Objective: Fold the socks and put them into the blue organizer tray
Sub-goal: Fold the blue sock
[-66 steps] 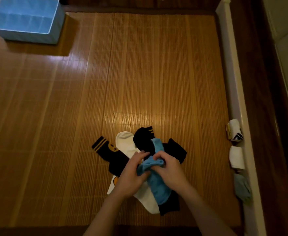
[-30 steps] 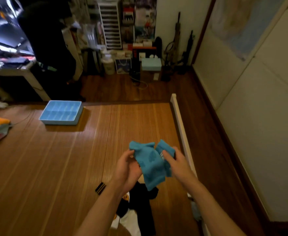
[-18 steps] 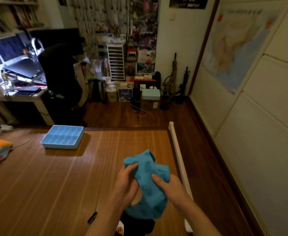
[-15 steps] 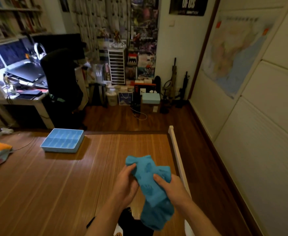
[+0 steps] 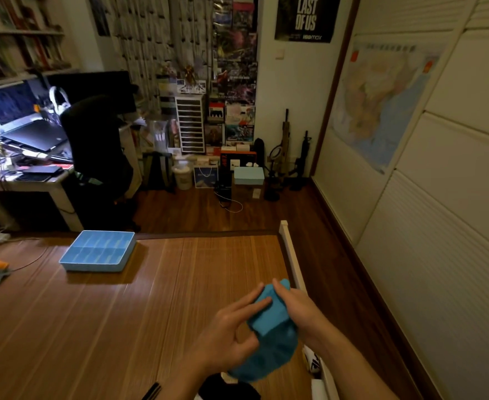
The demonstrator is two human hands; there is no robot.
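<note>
Both left hand and right hand, fingers tight around blue sock between.

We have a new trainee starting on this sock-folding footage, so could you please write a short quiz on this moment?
1. True or false: the blue sock lies inside the blue organizer tray.
2. How many hands grip the blue sock? A. none B. one C. two
3. Fill in: seen from the head camera, the blue organizer tray stands on the bamboo mat far to the ____ of the hands.

Key
1. False; it is held up above the bamboo mat.
2. C; the left hand and the right hand both grip it.
3. left
</note>
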